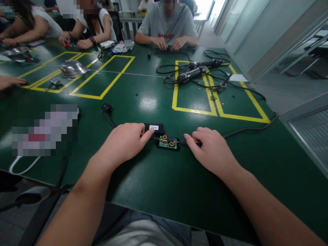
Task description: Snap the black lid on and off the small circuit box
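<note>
A small green circuit board (167, 145) with copper-wound coils lies in a black open housing between my hands. Just behind it sits a black ribbed cover (160, 129) with a white printed label. My left hand (126, 141) is closed around the black cable at the board's left side, its thumb close to the cover. That cable runs back to a black plug (106, 108). On the right side, my right hand (211, 148) pinches the cable leaving the board. The parts of the cable inside both fists are hidden.
Corded electric screwdrivers (191, 74) and looping black cables lie at the back right within yellow tape lines. A metal bowl-like part (73, 69) rests at the back left. Beside my left arm is a blurred-out object (48, 130). Several people work around the green table (143, 181).
</note>
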A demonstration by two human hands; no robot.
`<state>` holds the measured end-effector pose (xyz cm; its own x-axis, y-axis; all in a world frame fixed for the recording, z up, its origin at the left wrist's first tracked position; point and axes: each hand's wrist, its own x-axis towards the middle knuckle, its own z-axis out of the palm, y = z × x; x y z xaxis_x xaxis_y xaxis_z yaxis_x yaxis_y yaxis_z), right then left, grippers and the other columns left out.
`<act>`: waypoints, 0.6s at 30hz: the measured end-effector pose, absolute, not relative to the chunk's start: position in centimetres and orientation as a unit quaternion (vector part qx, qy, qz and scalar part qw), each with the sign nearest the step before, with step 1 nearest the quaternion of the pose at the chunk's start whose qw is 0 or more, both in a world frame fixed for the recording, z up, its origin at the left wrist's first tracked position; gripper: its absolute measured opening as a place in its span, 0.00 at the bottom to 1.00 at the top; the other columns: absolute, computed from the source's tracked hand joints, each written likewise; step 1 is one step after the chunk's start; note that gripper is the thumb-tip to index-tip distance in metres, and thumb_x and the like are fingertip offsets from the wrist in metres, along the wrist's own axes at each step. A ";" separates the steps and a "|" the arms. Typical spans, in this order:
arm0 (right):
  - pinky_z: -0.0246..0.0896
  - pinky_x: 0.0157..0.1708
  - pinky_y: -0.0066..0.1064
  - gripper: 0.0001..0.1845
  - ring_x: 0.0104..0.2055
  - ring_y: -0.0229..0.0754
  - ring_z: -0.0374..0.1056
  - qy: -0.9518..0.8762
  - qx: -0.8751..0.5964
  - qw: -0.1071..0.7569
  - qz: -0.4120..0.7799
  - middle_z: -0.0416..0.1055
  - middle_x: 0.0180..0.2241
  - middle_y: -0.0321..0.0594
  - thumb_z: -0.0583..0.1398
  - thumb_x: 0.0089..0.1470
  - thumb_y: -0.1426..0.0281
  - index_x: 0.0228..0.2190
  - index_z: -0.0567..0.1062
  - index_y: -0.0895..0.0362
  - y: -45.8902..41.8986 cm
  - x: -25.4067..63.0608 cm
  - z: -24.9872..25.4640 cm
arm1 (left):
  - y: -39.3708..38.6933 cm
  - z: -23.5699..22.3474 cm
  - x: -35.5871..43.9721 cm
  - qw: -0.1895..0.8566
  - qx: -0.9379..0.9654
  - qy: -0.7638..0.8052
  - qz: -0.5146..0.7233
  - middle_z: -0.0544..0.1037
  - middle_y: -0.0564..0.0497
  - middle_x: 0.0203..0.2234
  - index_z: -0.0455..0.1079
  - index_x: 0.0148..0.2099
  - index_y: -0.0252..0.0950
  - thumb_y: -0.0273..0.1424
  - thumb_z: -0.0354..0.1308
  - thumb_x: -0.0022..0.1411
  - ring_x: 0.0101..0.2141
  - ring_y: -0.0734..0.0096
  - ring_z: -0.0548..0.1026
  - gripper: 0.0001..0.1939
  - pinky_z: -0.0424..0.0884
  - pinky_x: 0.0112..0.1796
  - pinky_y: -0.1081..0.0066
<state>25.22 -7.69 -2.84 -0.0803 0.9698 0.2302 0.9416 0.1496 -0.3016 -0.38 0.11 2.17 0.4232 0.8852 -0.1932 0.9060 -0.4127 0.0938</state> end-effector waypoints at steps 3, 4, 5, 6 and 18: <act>0.49 0.34 0.38 0.29 0.29 0.42 0.60 -0.735 -0.653 0.180 0.044 0.63 0.24 0.38 0.53 0.73 0.55 0.20 0.62 0.52 -7.6 25.3 -2.9 | 0.2 1.9 -0.5 0.105 0.839 0.532 -0.055 0.85 0.43 0.35 0.78 0.38 0.40 0.51 0.46 0.78 0.34 0.52 0.81 0.28 0.67 0.34 0.63; 0.49 0.34 0.38 0.30 0.29 0.42 0.60 -0.735 -0.654 0.171 0.049 0.64 0.24 0.38 0.54 0.73 0.55 0.19 0.62 0.52 -7.6 25.4 -2.9 | 0.3 1.8 -0.5 0.106 0.839 0.530 -0.055 0.85 0.43 0.35 0.78 0.38 0.39 0.51 0.47 0.78 0.34 0.52 0.81 0.27 0.67 0.34 0.63; 0.49 0.35 0.38 0.30 0.29 0.43 0.60 -0.734 -0.657 0.163 0.056 0.64 0.24 0.38 0.54 0.72 0.55 0.19 0.62 0.52 -7.5 25.4 -2.8 | 0.3 1.6 -0.5 0.106 0.839 0.530 -0.054 0.85 0.42 0.35 0.78 0.38 0.39 0.51 0.47 0.78 0.33 0.52 0.81 0.27 0.67 0.34 0.62; 0.49 0.35 0.38 0.30 0.29 0.43 0.60 -0.733 -0.659 0.155 0.064 0.64 0.24 0.39 0.55 0.72 0.55 0.19 0.61 0.52 -7.5 25.4 -2.8 | 0.4 1.4 -0.5 0.105 0.839 0.531 -0.053 0.85 0.42 0.35 0.78 0.38 0.39 0.51 0.48 0.78 0.33 0.52 0.81 0.27 0.67 0.34 0.62; 0.48 0.37 0.39 0.30 0.32 0.45 0.61 -0.708 -0.691 0.130 0.071 0.65 0.25 0.39 0.59 0.68 0.53 0.17 0.63 0.52 -7.1 25.4 -2.9 | 0.6 0.6 -0.6 0.083 0.824 0.560 0.021 0.82 0.41 0.41 0.76 0.45 0.37 0.49 0.64 0.71 0.42 0.46 0.82 0.19 0.77 0.42 0.56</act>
